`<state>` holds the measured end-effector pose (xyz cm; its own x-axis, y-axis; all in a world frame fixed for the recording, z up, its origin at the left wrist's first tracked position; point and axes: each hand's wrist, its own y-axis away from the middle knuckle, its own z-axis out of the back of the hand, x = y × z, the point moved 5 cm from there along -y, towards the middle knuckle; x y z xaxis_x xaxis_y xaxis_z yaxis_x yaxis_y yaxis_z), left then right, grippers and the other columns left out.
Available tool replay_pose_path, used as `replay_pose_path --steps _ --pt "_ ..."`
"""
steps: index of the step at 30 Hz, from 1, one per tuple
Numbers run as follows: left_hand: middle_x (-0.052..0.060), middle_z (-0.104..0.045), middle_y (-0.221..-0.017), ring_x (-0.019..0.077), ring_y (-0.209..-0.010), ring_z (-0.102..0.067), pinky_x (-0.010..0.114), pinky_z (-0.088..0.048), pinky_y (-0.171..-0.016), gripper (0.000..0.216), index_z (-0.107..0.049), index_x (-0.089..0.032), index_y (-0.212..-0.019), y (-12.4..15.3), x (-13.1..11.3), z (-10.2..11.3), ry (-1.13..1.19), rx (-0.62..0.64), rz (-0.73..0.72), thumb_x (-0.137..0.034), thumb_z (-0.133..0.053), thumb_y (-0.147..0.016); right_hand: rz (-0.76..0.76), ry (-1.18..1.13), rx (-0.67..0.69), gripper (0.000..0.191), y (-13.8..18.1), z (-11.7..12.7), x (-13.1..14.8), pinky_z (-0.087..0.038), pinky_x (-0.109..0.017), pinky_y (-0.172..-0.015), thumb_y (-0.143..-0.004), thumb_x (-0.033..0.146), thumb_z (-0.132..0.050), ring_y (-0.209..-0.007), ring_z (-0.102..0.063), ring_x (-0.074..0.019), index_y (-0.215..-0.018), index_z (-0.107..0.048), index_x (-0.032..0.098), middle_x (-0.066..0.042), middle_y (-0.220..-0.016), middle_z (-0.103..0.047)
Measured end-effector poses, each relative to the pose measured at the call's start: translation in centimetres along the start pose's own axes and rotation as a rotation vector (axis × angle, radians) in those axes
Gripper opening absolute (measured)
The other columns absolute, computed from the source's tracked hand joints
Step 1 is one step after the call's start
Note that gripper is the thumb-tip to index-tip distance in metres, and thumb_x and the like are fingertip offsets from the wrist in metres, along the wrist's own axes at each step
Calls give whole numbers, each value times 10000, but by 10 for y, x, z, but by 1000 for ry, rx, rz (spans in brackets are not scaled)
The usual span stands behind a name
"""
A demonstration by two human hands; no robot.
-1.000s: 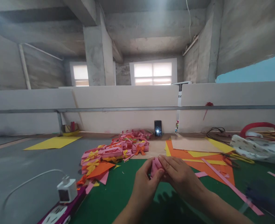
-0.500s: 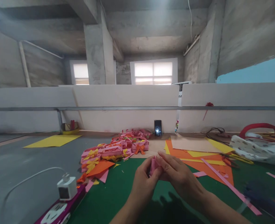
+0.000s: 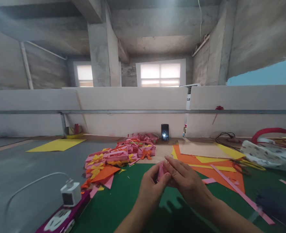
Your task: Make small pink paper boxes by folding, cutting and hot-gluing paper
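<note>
Between my two hands is a small folded piece of pink paper [image 3: 160, 172], held above the green mat [image 3: 123, 207]. My left hand [image 3: 150, 184] pinches it from the left, thumb and fingers closed around it. From the right, my right hand [image 3: 183, 176] presses on the same paper with its fingers together; its palm side is hidden. Beyond and to the left lies a heap of folded pink paper pieces [image 3: 117, 156] with orange and yellow paper shapes among them.
Orange sheets [image 3: 226, 178], a pale board [image 3: 201, 149] and a long pink strip [image 3: 242, 195] lie at right, near yellow-handled scissors [image 3: 256, 165] and a spotted bag [image 3: 269, 157]. A phone [image 3: 165, 132] leans at the back. A purple power strip [image 3: 77, 210] holds a white charger [image 3: 70, 194].
Both hands stay around the pink folded paper with almost the same grip. The whole view has shifted very slightly.
</note>
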<state>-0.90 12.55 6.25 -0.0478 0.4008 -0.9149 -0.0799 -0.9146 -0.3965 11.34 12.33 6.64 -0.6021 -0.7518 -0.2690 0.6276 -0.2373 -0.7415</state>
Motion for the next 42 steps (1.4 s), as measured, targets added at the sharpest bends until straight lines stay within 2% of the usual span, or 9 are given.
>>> replay_pose_path --steps 13,16,18,20,24,28,32,37,42 --pt "-8 -591 -696 101 -548 -446 187 -376 -473 258 -632 -172 -919 0 -1 -1 8 1 32 -333 -607 -719 -47 -15 -11 575 -3 2 -1 -463 -450 -895 -884 148 -429 -1189 -441 -267 -1403 -189 197 -148 -1348 -420" --pt "24 -630 -836 148 -718 -532 226 -445 -625 281 -623 -172 -965 0 -3 -1 29 6 3 -328 -600 -731 -44 -39 0 578 -2 -1 -1 -461 -445 -900 -873 143 -443 -1194 -436 -268 -1400 -209 181 -154 -1344 -423" --pt "44 -637 -916 189 -866 -546 273 -444 -767 294 -621 -171 -981 -1 -5 0 53 16 -29 -345 -587 -746 -55 -55 4 569 -3 -2 0 -462 -436 -902 -866 138 -449 -1193 -437 -265 -1394 -236 165 -162 -1328 -442" --pt "49 -635 -935 205 -918 -537 298 -426 -824 298 -625 -169 -970 -1 -6 1 57 20 -38 -362 -591 -745 -69 -72 -5 555 -4 -2 1 -457 -439 -908 -867 146 -452 -1198 -430 -265 -1387 -259 158 -166 -1316 -455" --pt "27 -630 -841 171 -807 -532 260 -435 -740 260 -649 -163 -867 -1 -3 4 78 -1 -13 -363 -641 -701 -108 -180 19 518 -8 8 8 -403 -461 -966 -874 228 -464 -1228 -386 -261 -1366 -312 178 -138 -1336 -437" --pt "11 -619 -741 137 -696 -507 233 -422 -650 234 -661 -155 -793 -2 2 6 80 -25 26 -371 -631 -709 -248 -419 122 480 -9 18 8 -390 -385 -995 -876 303 -460 -1229 -387 -214 -1336 -360 206 -90 -1354 -415" --pt "1 -614 -732 135 -694 -511 233 -417 -661 213 -662 -162 -765 -1 -2 11 -14 -104 -24 -364 -637 -703 -363 -484 15 399 -5 22 -2 -410 -352 -962 -881 294 -456 -1159 -456 -195 -1268 -439 198 -93 -1250 -511" --pt "2 -648 -779 155 -748 -546 240 -414 -696 177 -669 -175 -786 4 -13 10 -168 -149 -69 -323 -646 -691 -377 -462 -115 214 -3 20 -13 -460 -293 -829 -871 223 -469 -967 -553 -170 -1047 -589 202 -68 -1024 -608" --pt "-22 -625 -687 128 -645 -513 214 -381 -609 134 -659 -188 -768 10 -20 3 -328 -141 -98 -286 -649 -677 -419 -584 -134 141 -7 24 -13 -460 -248 -708 -851 201 -497 -817 -565 -142 -899 -629 211 -32 -869 -608"
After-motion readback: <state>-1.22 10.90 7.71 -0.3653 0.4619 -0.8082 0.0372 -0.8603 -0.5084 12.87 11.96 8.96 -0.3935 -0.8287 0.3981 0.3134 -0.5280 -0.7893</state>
